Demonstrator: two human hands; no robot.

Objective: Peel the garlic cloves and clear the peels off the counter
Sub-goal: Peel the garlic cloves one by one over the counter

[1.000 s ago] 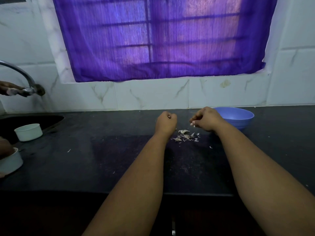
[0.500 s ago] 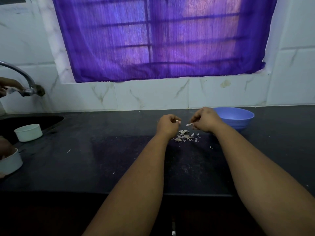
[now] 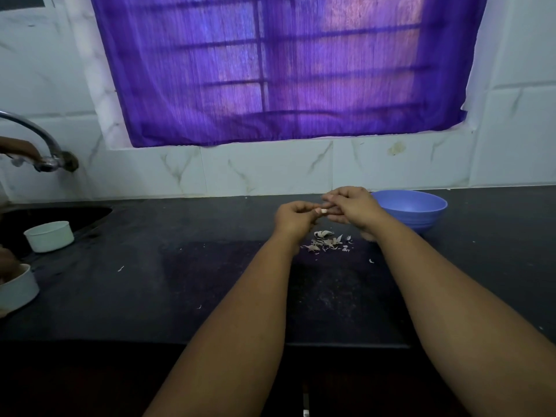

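Nearest, scattered peels lay on the dark counter. Above them the left hand pinched a pale garlic clove, its shape mostly hidden by fingers. The right hand curled at the clove; its fingertips blurred. Beyond stood a blue bowl, its contents unseen.

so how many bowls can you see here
3: a blue bowl on the counter just right of the hands, a white bowl by the sink, and another white one at the left edge, partly cut off.
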